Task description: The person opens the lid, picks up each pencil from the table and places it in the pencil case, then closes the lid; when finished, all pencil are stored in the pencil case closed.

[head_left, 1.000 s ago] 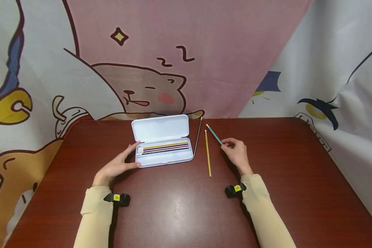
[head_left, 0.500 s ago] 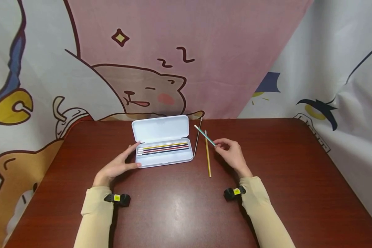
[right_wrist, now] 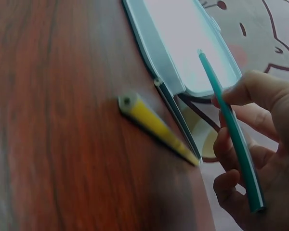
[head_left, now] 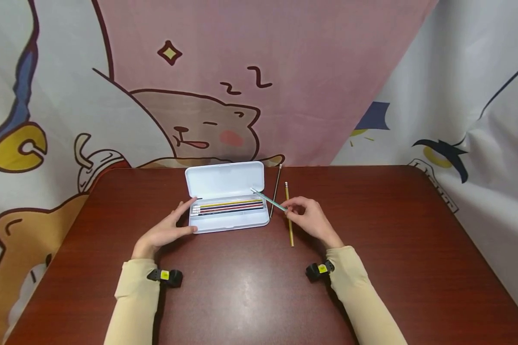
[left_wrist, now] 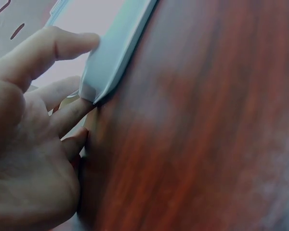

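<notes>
A white pencil case [head_left: 224,179] lies on the table with its lid raised at the back. Several pencils [head_left: 229,207] with white erasers lie side by side in it. My left hand [head_left: 161,232] spans the case's left end, fingers stretched out, thumb on the front rim and a fingertip by the hinge. In my right hand [head_left: 308,218], thumb and fingers pinch a teal pencil [right_wrist: 237,137] near one end. The pencil's eraser end points left, over the right part of the case in the head view.
Right of the case, a yellow pencil [head_left: 291,235] lies on the table [head_left: 250,297], partly under the right hand in view. A dark pencil [head_left: 276,184] lies between it and the case. A cartoon-printed curtain [head_left: 311,96] hangs behind the table.
My right hand has moved left with the teal pencil, from right of the yellow pencil until its eraser end overlaps the case. The left hand stays at the case.
</notes>
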Motion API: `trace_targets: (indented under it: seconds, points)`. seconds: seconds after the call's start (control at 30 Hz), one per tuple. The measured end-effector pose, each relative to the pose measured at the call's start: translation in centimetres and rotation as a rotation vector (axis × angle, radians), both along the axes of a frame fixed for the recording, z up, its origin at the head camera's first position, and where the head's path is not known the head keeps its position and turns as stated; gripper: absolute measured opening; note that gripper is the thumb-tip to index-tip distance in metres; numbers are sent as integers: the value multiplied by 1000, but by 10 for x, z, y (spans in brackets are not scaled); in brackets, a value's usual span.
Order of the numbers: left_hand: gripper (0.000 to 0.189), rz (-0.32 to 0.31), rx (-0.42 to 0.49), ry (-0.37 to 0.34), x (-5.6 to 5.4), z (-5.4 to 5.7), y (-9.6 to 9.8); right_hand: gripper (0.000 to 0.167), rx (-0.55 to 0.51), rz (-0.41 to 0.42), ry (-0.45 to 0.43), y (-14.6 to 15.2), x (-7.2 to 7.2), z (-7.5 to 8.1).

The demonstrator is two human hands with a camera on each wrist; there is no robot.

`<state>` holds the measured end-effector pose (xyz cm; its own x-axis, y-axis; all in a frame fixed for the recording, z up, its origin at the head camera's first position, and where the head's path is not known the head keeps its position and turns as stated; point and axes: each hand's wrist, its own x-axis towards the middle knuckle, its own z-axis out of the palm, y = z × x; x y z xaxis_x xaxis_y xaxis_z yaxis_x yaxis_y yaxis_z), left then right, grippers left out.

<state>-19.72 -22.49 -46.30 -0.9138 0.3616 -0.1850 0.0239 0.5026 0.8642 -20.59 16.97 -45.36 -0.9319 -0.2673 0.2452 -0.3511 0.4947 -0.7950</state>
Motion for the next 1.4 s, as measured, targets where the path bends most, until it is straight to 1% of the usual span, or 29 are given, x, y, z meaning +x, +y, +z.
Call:
trace_targets:
  seconds: [0.1,0.33,0.5,0.7,0.83,1.03,1.23,1.4]
  points:
    - [85,4,-6,3,0,0,1,16,15,53,5,-8,-2,1]
    - [84,19,-40,16,2,1,3,18,46,181,-14,-25,-9,2]
    - [84,28,-47,24,2,2,6,19,93,223,1,-37,-16,0]
    - [84,34,-66,26,3,2,7,18,149,281,62,-55,-22,2]
    - [84,38,-87,34,3,3,7,18,191,295,92,-69,-25,4]
    - [83,35,-112,52,3,2,7,19,245,296,94,-84,-32,5]
    - [82,30,-113,67,2,0,8,19,298,299,95,-95,-38,5]
    - [82,32,-108,69,2,1,8,20,307,309,119,-101,-39,3]
